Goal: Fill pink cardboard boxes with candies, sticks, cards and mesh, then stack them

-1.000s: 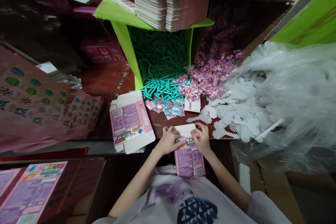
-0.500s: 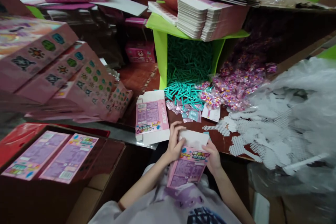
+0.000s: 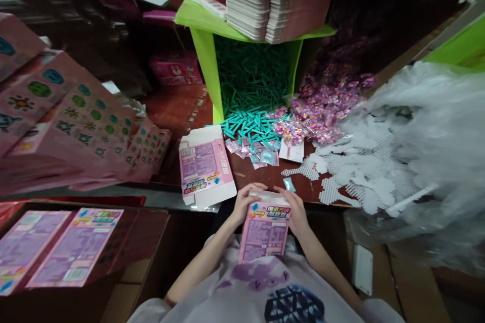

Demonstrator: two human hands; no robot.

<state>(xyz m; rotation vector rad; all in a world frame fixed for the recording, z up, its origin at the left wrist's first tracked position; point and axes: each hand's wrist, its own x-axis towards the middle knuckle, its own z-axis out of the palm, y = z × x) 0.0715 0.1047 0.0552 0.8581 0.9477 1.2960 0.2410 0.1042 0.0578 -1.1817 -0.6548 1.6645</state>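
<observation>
A pink and purple printed box (image 3: 264,232) stands upright against my shirt, held between both hands. My left hand (image 3: 244,204) grips its left side and upper edge. Around the upper right corner my right hand (image 3: 296,209) is closed, fingers over the top. The box's white top flap (image 3: 265,195) looks folded down, partly hidden by fingers. Just beyond my right hand lies a small light-blue packet (image 3: 289,184). Left of my hands a flattened box (image 3: 204,166) of the same print rests at the table edge.
Teal sticks (image 3: 252,123) spill from a green bin (image 3: 206,60). Bags of colourful beads (image 3: 316,116), small sachets (image 3: 255,153) and white perforated plates (image 3: 341,166) lie rightward. Pink cartons (image 3: 87,121) stack at left, above an open carton (image 3: 140,252) with finished-looking boxes (image 3: 78,247). Flat boxes (image 3: 246,5) top the bin.
The raised white flap has folded down over the box's top. My right hand has moved onto the top edge. The view has shifted rightward and slightly down.
</observation>
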